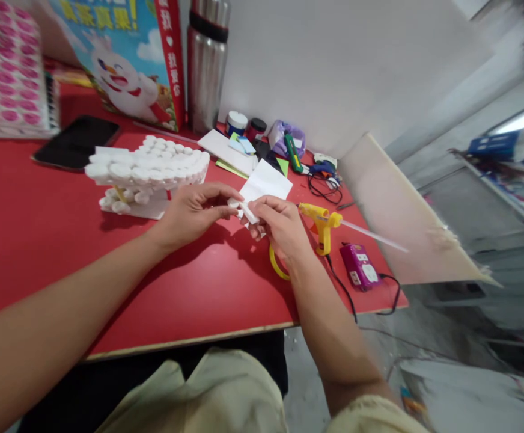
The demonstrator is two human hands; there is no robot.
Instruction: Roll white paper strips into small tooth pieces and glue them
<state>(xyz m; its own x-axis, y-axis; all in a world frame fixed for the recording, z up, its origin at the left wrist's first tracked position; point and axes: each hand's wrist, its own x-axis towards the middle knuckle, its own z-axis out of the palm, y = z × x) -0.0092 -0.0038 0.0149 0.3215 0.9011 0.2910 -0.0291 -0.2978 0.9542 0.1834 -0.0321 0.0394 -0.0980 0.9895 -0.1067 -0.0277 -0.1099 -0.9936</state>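
Note:
My left hand (194,210) and my right hand (277,224) meet over the red table (41,234), both pinching a small white paper roll (244,209) between their fingertips. A white paper sheet (266,183) lies just behind the roll. To the left stands a white model (147,171) built from several rolled paper tubes on a white base. A yellow glue gun (322,224) with a clear glue stick rests just right of my right hand. A yellow ring (276,264) shows under my right wrist.
A black phone (77,141) lies at the left. A colourful box (127,57) and a steel flask (205,63) stand at the back. Small paint pots (236,122), coloured paper, a purple bag (284,137) and cables crowd the back right. A purple power plug (360,267) sits near the table's right edge.

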